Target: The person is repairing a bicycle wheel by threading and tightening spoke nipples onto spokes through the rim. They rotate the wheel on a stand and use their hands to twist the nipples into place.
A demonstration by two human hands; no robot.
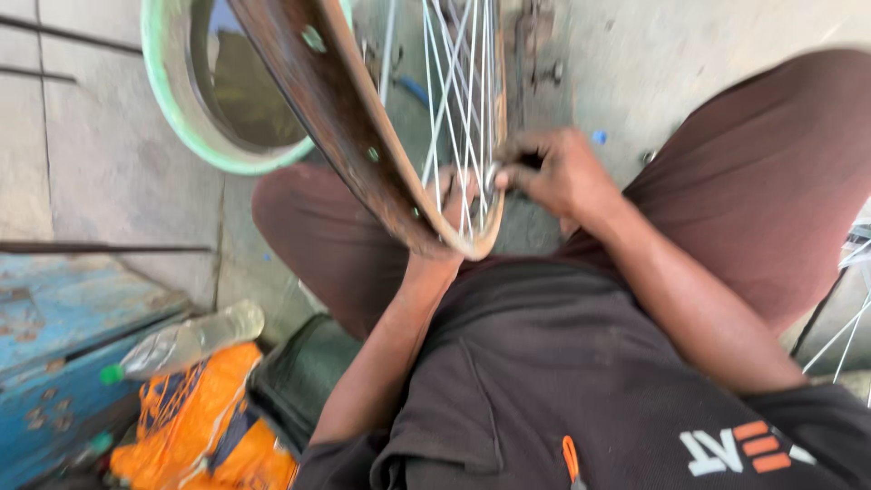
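At nine o'clock in the view a blue box (54,336) with worn paint stands on the floor (109,172). A clear bottle (186,340) with a green cap lies across its lower corner, and an orange bag (204,422) sits beneath it at seven o'clock. At eleven o'clock a pale green ring (177,86) rests on the concrete.

The wheel (363,136) runs from twelve o'clock down to the centre, held between the person's knees. Its rim is rusty brown with small holes along the inner face, and thin silver spokes (458,82) fan up from the lowest part of the rim toward the top edge of the view.

The left hand (445,213) comes up from six o'clock and sits behind the lowest stretch of the rim, its grip clenched around the rim there, with the fingers partly hidden by spokes. The rim's lowest point lies right against this hand, at its five o'clock side.

The right hand (558,172) reaches in from four o'clock, just right of the rim. Its fingertips are pinched together on something small at a spoke end near the rim; the motion blur hides what exactly is pinched. The wheel lies at nine o'clock from this hand, touching its fingertips.

At three o'clock, by the right knee, a few spokes of another wheel (848,327) show at the edge.
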